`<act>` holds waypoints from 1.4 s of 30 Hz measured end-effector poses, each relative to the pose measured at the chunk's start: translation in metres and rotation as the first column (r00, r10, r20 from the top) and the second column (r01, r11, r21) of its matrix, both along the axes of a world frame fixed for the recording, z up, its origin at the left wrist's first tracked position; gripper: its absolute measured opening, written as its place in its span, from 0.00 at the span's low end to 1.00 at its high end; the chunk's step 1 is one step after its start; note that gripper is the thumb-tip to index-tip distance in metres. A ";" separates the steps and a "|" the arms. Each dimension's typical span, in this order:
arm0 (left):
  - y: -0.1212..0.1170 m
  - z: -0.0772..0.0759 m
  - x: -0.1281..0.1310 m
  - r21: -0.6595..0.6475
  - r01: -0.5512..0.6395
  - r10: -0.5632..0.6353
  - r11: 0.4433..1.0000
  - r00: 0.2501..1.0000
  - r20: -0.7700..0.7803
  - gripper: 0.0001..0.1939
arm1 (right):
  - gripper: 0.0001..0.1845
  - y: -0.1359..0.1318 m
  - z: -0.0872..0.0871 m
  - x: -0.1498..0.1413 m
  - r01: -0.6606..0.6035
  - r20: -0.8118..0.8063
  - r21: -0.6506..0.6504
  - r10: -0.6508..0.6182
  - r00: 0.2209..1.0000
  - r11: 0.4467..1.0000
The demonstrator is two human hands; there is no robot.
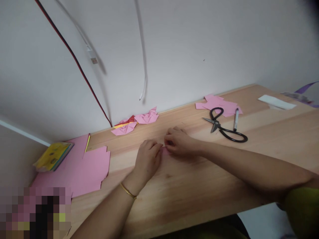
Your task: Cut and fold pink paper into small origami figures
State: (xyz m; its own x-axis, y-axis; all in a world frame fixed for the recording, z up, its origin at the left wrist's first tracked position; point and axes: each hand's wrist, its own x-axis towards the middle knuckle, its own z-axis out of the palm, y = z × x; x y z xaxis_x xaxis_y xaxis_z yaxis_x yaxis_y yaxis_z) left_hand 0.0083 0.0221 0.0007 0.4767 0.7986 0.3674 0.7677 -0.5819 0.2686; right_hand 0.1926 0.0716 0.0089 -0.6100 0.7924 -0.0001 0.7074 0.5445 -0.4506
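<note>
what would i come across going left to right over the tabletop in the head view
Yellow packet → yellow pencil → folded pink paper with a red part → left hand → small pink piece at the fingers → right hand → black-handled scissors → white strip

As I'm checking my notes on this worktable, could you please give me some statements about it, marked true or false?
1. The scissors lie open. True.
2. The marker is beside the yellow packet. False: the marker is beside the scissors.
3. The left hand has a gold bracelet at its wrist. True.
4. The right hand holds the scissors. False: the right hand is at a small pink paper.
5. The yellow packet rests on pink sheeting. True.
</note>
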 end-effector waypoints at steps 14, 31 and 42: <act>-0.003 -0.002 0.005 0.021 0.027 -0.023 0.999 0.987 -0.162 0.08 | 0.09 -0.001 0.001 -0.003 -0.001 0.006 0.010 0.001 1.000 1.000; -0.003 -0.003 0.003 0.020 0.037 -0.031 0.999 0.972 -0.232 0.08 | 0.08 0.007 0.014 0.009 -0.137 0.052 -0.069 0.141 0.989 0.988; 0.001 0.004 -0.006 -0.086 0.086 -0.100 0.993 0.980 -0.175 0.14 | 0.16 0.022 0.019 0.025 -0.315 0.106 -0.124 0.328 0.939 0.941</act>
